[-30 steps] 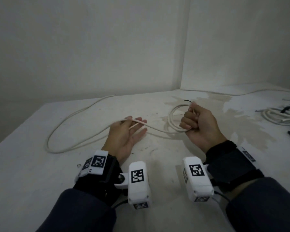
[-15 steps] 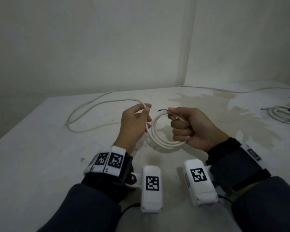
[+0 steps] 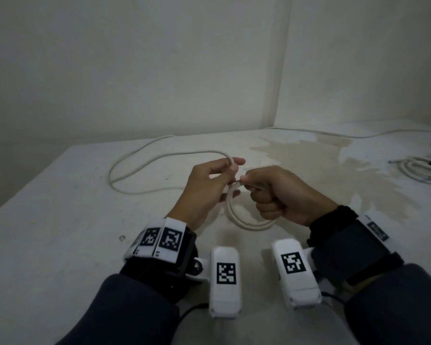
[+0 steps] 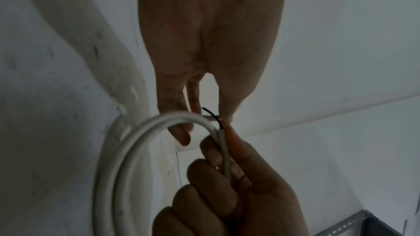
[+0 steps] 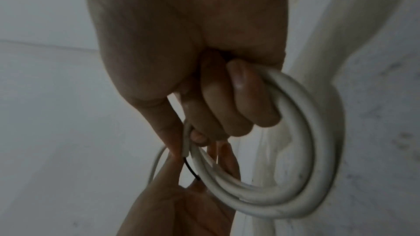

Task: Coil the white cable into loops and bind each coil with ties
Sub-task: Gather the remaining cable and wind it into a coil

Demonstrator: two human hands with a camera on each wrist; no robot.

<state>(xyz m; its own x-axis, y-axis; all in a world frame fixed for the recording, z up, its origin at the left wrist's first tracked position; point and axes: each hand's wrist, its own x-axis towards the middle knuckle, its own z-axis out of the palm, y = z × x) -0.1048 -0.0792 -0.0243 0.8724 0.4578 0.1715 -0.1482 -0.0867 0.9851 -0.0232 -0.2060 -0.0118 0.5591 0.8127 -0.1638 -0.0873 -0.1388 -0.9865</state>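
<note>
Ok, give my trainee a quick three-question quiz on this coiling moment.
1. True or false: the right hand grips the coil of white cable.
2. What is the left hand pinching? A) a black tie B) the cable's loose run C) nothing
3. Where does the bound coil lie?

Key: 1 true; 2 B; 3 on the table, at the far right edge of the head view.
</note>
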